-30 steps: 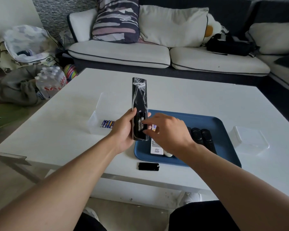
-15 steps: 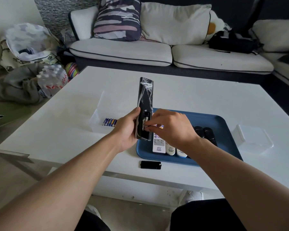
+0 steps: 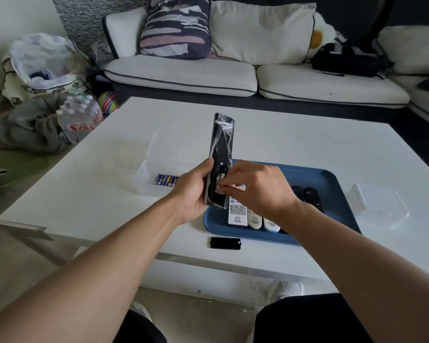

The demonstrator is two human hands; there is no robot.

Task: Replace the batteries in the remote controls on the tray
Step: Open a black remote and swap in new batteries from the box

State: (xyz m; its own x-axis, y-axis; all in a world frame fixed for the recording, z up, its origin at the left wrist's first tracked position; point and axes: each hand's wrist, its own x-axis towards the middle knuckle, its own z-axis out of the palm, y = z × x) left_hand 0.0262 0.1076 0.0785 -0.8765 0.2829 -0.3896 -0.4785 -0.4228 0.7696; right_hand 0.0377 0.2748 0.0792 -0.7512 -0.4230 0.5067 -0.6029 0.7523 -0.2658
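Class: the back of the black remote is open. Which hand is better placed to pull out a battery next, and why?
The right hand. Its fingertips are already at the open battery bay of the remote, while the left hand grips the remote's side to hold it up and is not free.

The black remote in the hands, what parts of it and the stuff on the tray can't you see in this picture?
- Black remote, head view: its button side faces away.
- Battery bay: the right hand covers part; battery count unclear.
- Left hand: fingers hidden behind the remote.
- White remotes on the blue tray: tops hidden by the right hand.
- Black remotes: partly behind the right forearm.
- Batteries in the clear box: labels too small.
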